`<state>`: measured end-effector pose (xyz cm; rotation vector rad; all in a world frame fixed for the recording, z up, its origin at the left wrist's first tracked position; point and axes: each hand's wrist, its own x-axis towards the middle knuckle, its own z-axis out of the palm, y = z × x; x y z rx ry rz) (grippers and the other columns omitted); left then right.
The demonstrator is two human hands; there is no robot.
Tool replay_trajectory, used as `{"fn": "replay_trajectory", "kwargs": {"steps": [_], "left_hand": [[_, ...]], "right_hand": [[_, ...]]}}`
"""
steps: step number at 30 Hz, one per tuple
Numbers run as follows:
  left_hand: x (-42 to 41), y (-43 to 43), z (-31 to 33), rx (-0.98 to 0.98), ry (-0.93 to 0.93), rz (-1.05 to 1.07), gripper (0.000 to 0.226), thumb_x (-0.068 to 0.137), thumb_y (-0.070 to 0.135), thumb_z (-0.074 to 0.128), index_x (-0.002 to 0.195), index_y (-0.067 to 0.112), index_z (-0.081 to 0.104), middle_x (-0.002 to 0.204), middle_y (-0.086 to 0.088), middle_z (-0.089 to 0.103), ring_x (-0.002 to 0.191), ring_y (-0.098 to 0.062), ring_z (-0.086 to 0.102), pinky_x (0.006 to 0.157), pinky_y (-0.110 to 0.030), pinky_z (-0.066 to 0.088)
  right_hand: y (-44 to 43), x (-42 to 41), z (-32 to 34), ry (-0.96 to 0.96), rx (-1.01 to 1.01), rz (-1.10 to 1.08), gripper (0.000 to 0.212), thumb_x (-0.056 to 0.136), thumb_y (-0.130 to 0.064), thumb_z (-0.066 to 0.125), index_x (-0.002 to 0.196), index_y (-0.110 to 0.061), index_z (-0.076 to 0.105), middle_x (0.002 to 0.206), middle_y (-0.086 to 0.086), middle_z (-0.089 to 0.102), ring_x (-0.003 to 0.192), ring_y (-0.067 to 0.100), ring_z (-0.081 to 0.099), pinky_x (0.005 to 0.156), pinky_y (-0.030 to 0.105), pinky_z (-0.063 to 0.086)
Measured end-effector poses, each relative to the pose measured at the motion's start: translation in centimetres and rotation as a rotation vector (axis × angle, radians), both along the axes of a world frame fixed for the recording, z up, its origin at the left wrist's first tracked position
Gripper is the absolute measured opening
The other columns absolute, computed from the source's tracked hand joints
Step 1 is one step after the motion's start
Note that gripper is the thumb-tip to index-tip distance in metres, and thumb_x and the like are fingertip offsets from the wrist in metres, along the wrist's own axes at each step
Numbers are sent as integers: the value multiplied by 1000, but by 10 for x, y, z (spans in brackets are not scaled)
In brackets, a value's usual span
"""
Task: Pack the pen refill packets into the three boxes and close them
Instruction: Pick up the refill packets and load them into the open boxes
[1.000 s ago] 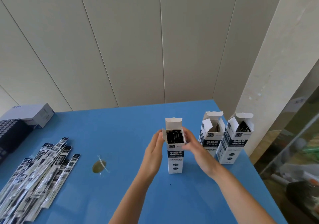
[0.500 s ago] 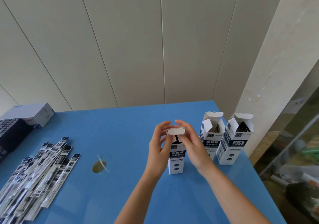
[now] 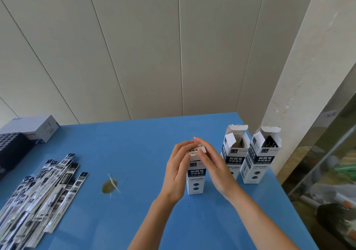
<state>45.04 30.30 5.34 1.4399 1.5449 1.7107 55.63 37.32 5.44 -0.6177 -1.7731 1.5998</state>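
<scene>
A white and dark blue refill box [image 3: 196, 174] stands upright on the blue table [image 3: 134, 143]. My left hand [image 3: 177, 170] lies against its left side and my right hand [image 3: 213, 165] against its right, with fingers nearly straight over the lid, which is folded down. Two more boxes [image 3: 234, 153] [image 3: 260, 159] stand to the right with lids open and dark packets inside. A pile of several loose refill packets [image 3: 44, 195] lies at the table's left.
A grey carton [image 3: 36, 127] and a black keyboard-like object [image 3: 11, 147] sit at the far left. A brown spot with a thin scrap [image 3: 109, 186] lies mid-table. The table's right edge runs just past the boxes, beside a pillar and a glass case.
The middle box's lid went from standing open to folded down. Both hands rose from the box's sides to its top and now flatten over the lid.
</scene>
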Motion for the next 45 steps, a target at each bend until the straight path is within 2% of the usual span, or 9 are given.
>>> {"fn": "replay_trajectory", "kwargs": {"steps": [17, 20, 22, 26, 30, 32, 35, 40, 45], "left_hand": [[-8, -2, -3, -17, 136, -20, 30, 96, 11, 42, 120, 15, 61, 132, 3, 52, 126, -10, 47, 101, -23, 41], [-12, -4, -3, -11, 222, -13, 31, 96, 13, 44, 122, 22, 58, 135, 6, 50, 124, -5, 49, 100, -24, 43], [-14, -5, -5, -24, 248, -7, 31, 96, 18, 44, 123, 27, 57, 137, 8, 48, 126, -5, 48, 102, -30, 43], [-15, -8, -10, -29, 343, 12, 33, 95, 22, 47, 125, 32, 56, 143, 8, 44, 127, -6, 46, 103, -31, 42], [-16, -11, -11, -57, 348, 20, 37, 92, 19, 50, 126, 36, 53, 145, 12, 40, 127, -1, 43, 101, -30, 44], [-17, -13, -11, -80, 311, -20, 44, 92, 18, 47, 132, 37, 48, 148, 15, 35, 132, -3, 38, 105, -25, 39], [-19, -20, -16, -87, 269, 26, 49, 93, 26, 43, 141, 30, 35, 149, 15, 33, 133, -5, 37, 106, -17, 33], [-33, -50, -38, -239, 178, 268, 32, 94, 10, 51, 116, 33, 52, 129, 16, 48, 118, -1, 49, 99, -24, 42], [-47, -90, -58, -422, 181, 411, 23, 92, 6, 53, 104, 23, 61, 112, 14, 54, 105, -4, 55, 93, -30, 45]], "right_hand": [[2, 4, -2, -35, 16, 34, 44, 88, -45, 43, 131, -35, 45, 132, -24, 49, 124, -8, 43, 95, 4, 35], [4, 4, -2, -44, 20, 47, 45, 89, -44, 44, 132, -34, 44, 132, -21, 50, 124, -5, 45, 97, 9, 38], [5, 4, -3, -48, 10, 66, 44, 89, -44, 43, 132, -37, 43, 134, -24, 47, 126, -8, 41, 95, 4, 36], [4, 7, -9, -92, 65, 104, 45, 92, -47, 40, 136, -47, 32, 141, -29, 37, 130, -10, 33, 100, 5, 32], [4, 15, -25, -170, 109, 92, 72, 84, -48, 56, 142, -48, 13, 135, -30, 43, 126, -5, 41, 105, 15, 35], [6, 18, -40, -250, 150, 79, 75, 85, -31, 65, 143, -39, 18, 132, -26, 48, 124, -4, 44, 108, 21, 35], [9, 19, -59, -323, 128, 60, 60, 83, -15, 67, 130, -37, 37, 126, -18, 54, 118, -4, 48, 106, 32, 41], [18, 3, -60, -322, 71, 35, 52, 79, -8, 70, 110, -40, 43, 117, -17, 56, 111, -4, 51, 101, 26, 44], [35, -26, -52, -285, 22, 91, 48, 81, -2, 67, 120, -19, 46, 119, -2, 56, 115, 12, 50, 96, 25, 44]]}}
